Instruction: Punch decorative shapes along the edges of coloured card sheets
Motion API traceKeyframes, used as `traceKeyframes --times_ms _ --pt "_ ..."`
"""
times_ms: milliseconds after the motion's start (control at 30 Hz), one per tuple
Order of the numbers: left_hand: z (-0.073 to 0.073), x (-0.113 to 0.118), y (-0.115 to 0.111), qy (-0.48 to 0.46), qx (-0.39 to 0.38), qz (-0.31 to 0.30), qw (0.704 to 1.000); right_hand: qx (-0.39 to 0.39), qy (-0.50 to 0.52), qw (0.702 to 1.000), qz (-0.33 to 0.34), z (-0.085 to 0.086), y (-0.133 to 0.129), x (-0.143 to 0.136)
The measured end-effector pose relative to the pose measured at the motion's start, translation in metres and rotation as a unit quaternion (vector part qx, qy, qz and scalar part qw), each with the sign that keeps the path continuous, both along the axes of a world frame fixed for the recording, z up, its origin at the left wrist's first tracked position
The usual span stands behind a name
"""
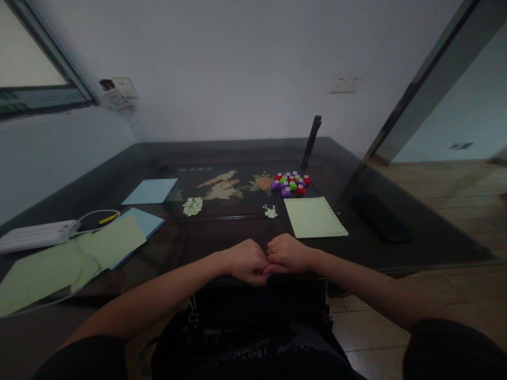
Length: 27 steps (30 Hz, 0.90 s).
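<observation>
My left hand (pixel 246 260) and my right hand (pixel 288 254) meet at the near edge of the dark table (pixel 222 237). Both have their fingers curled in, and their knuckles touch. Whether anything small is between the fingers is hidden. Just beyond my right hand lies a pale yellow-green sheet (pixel 315 217) with marks along its edges. A small pile of pale pieces (pixel 271 212) sits to its left, and a larger pale pile (pixel 193 206) is farther left. Several red, purple and green round items (pixel 292 182) are clustered behind the sheet.
A blue sheet (pixel 151 191) lies at the left, with yellow-green papers (pixel 109 240), a white power strip (pixel 37 236), a cable and a yellow item (pixel 109 218) nearer. At right is a dark flat object (pixel 381 218). A black upright stick (pixel 311 142) stands at the back.
</observation>
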State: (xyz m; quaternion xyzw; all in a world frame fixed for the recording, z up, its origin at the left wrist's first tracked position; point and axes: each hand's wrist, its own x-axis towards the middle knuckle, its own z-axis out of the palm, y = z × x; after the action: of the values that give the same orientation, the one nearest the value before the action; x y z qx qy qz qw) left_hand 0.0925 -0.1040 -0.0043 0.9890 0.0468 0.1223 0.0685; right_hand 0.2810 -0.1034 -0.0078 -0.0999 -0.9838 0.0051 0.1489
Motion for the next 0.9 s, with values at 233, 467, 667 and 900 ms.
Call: traceKeyframes --times_ms 233,467,667,900 --pt "-0.0015 0.0000 0.0001 0.002 0.003 0.006 1.000 0.002 0.016 1.000 0.006 0.0015 -0.0006 -0.0005" --pt "-0.0028 -0.0004 0.0004 0.003 -0.007 0.005 1.000 -0.002 -0.003 1.000 0.001 0.0027 -0.0004 -0.0003" --pt "-0.0030 -0.0005 0.0002 0.008 0.003 0.007 1.000 0.002 -0.004 1.000 0.000 0.0012 -0.0002 -0.0001" --pt "0.0000 0.0001 -0.0003 0.017 0.012 0.008 1.000 0.001 0.002 1.000 -0.002 0.0017 -0.0002 -0.0007"
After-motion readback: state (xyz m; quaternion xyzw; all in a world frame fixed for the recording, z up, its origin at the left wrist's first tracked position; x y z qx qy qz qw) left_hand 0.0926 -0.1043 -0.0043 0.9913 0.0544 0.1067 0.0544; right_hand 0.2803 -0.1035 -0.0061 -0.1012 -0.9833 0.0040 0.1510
